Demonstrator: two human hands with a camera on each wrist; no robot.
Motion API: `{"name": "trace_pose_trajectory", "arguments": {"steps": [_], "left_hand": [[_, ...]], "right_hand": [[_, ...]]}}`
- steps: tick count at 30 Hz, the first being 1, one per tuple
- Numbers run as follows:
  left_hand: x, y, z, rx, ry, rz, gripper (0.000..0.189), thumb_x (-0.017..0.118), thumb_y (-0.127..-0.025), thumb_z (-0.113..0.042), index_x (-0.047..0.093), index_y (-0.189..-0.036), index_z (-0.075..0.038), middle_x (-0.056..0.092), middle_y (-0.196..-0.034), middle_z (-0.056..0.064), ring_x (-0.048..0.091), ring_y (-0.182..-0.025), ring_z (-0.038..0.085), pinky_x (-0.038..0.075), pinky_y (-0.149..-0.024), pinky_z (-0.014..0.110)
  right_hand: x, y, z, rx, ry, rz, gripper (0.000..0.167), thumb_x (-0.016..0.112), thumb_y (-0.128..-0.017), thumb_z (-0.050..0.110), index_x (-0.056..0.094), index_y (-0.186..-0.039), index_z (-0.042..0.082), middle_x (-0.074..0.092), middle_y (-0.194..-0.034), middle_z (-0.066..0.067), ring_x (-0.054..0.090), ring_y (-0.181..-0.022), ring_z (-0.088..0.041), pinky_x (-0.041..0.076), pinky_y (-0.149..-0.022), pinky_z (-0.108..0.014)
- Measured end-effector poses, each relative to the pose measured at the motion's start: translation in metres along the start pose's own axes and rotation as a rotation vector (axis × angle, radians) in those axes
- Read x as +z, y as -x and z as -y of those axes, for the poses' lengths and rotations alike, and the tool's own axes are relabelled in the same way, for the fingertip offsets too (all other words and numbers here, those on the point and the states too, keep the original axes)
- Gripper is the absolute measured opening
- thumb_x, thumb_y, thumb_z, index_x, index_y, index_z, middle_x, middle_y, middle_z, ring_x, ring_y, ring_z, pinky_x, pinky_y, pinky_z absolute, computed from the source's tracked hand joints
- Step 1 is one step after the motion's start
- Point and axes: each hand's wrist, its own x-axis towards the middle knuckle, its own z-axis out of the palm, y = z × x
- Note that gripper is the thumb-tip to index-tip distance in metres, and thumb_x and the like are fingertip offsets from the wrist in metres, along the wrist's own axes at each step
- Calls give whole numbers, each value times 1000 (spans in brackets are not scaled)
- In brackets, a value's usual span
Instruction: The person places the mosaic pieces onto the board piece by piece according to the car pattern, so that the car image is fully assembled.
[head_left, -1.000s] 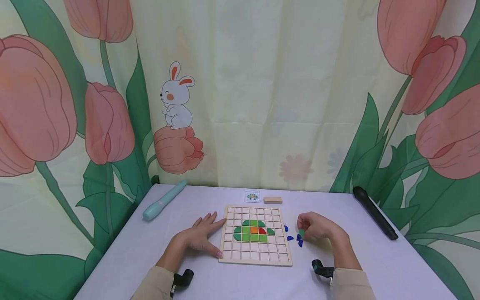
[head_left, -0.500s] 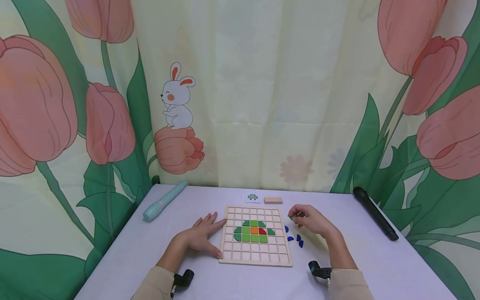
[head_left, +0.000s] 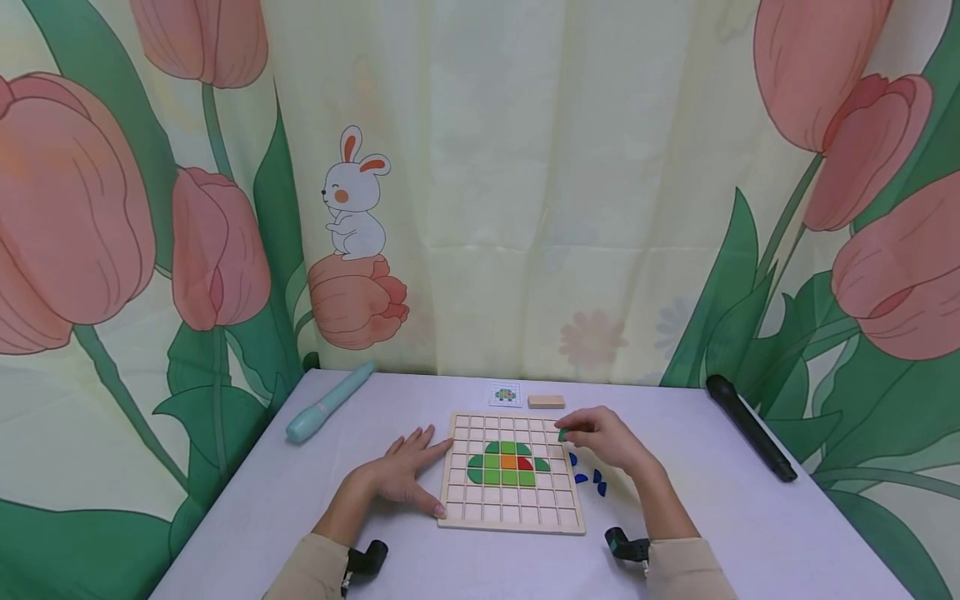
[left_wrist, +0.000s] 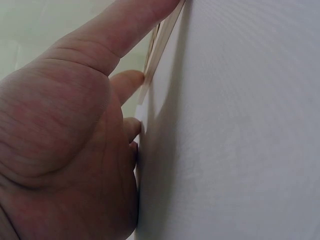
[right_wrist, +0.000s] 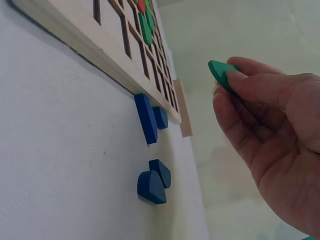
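Note:
A wooden grid board (head_left: 510, 514) lies on the table with green, orange and red tiles (head_left: 507, 461) set in its middle cells. My left hand (head_left: 401, 477) is spread flat beside it, thumb and index finger touching its left edge, as the left wrist view also shows. My right hand (head_left: 603, 437) pinches a green quarter-round tile (right_wrist: 223, 75) between thumb and fingers, raised over the board's upper right edge. Below that hand, several blue tiles (right_wrist: 146, 119) with rounded sides lie on the table along the board's right side.
Behind the board lie a small pattern card (head_left: 506, 393) and a wooden block (head_left: 546, 402). A pale teal stick (head_left: 330, 402) rests at the table's left, and a black stick-shaped object (head_left: 750, 426) at its right edge. A printed curtain (head_left: 487, 167) hangs behind the table.
My right hand has picked the green tile up from beside the blue tiles and carried it up and left to the board's upper right edge. The left hand stays put.

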Motion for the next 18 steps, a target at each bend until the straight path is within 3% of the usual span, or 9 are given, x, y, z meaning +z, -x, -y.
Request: {"name": "trace_pose_trajectory", "arguments": {"steps": [4, 10, 18], "left_hand": [[0, 0, 0, 0, -4, -1, 118, 85, -68, -70, 32, -165, -28, 11, -175, 17, 3, -163, 37, 5, -130, 62], [0, 0, 0, -9, -6, -1, 118, 85, -68, -70, 32, -165, -29, 10, -175, 17, 3, -163, 37, 5, -130, 61], [0, -1, 0, -10, -8, -1, 117, 85, -68, -70, 32, -165, -29, 11, -175, 17, 3, -163, 37, 5, -130, 61]], "right_hand": [[4, -2, 1, -10, -3, 36, 23, 66, -100, 6, 77, -120, 7, 74, -120, -15, 66, -96, -25, 56, -83, -28], [7, -2, 3, -47, 19, 70, 21, 71, -97, 7, 78, -117, 4, 77, -107, -5, 64, -90, -18, 56, -78, -25], [15, -3, 6, -38, 17, 146, 14, 75, -94, 7, 81, -107, 8, 79, -103, 0, 68, -90, -17, 58, -82, -27]]}}
